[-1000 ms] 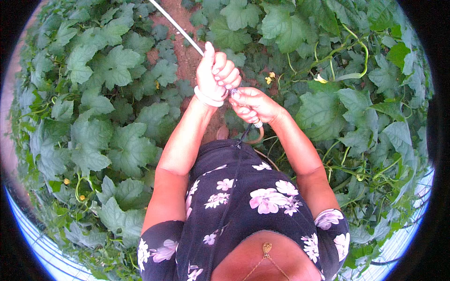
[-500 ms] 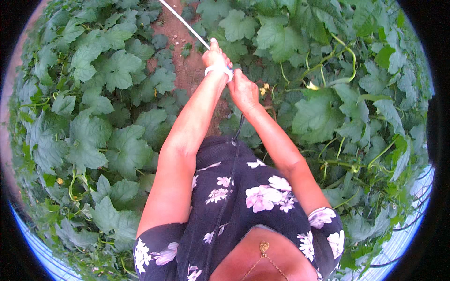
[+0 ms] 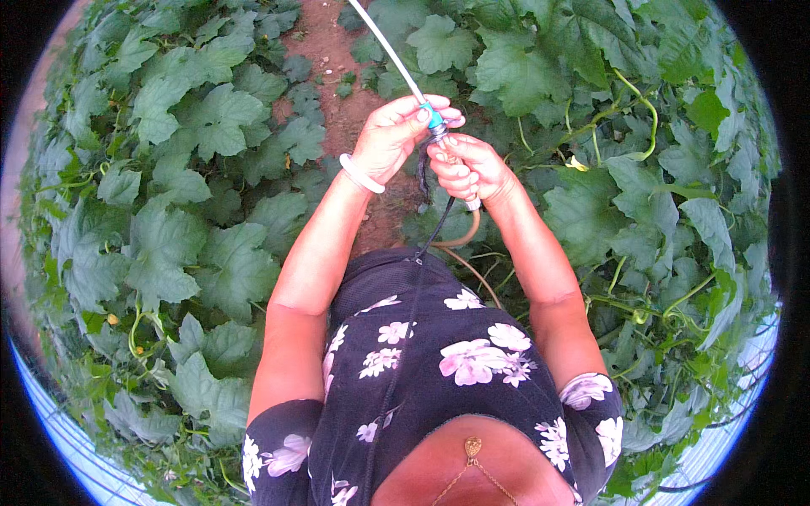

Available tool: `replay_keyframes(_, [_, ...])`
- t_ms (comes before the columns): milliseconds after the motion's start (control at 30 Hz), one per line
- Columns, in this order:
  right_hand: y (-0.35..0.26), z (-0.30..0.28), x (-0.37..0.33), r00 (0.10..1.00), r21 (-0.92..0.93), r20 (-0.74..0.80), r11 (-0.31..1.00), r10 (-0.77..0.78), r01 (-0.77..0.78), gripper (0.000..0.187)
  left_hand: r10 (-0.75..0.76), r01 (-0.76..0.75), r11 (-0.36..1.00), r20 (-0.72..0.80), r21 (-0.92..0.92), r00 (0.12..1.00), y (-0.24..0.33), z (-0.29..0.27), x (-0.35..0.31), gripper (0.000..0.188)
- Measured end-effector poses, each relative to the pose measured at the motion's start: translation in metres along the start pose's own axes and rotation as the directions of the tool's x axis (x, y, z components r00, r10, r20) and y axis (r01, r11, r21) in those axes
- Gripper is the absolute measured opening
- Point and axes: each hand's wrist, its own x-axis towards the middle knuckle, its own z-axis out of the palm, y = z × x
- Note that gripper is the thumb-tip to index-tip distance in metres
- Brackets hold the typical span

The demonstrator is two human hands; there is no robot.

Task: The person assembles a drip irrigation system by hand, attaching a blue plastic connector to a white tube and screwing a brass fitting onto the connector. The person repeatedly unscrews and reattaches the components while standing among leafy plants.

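Note:
A long white rod, like a spray wand (image 3: 388, 51), slants up and away past the top of the view. My left hand (image 3: 390, 139) pinches its lower end at a blue collar (image 3: 434, 117), thumb on top. Just below, my right hand (image 3: 477, 171) is closed around the wand's handle, its fingers hiding most of it. From under that hand a tan hose (image 3: 472, 226) curves down toward my waist. A dark cord (image 3: 423, 173) hangs beside the handle. A white bangle (image 3: 360, 174) circles my left wrist.
Broad-leaved vines (image 3: 160, 253) crowd in from the left, and more vines (image 3: 582, 207) with stems and tendrils spread on the right. A strip of brown soil (image 3: 333, 76) runs between them. Pale sheeting (image 3: 72, 455) shows at the lower rim.
Both hands have come nearer to my body, and the left has turned to show the blue collar. The wand has shifted right. The handle and hose have come into sight.

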Motion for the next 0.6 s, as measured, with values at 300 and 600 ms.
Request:
replay_keyframes(300, [0.045,0.002,0.037,0.521,-0.838,-0.12,-0.195,-0.845,-0.51,0.027,0.169,-0.05,0.969,-0.5,0.244,0.849,-0.027,-0.009,0.003,0.017])
replay_keyframes(600, [0.008,0.02,0.016,0.877,-0.526,-0.473,0.826,-0.085,-0.204,0.029,-0.046,0.056,0.998,-0.221,0.036,0.974,-0.006,-0.017,-0.023,0.032])
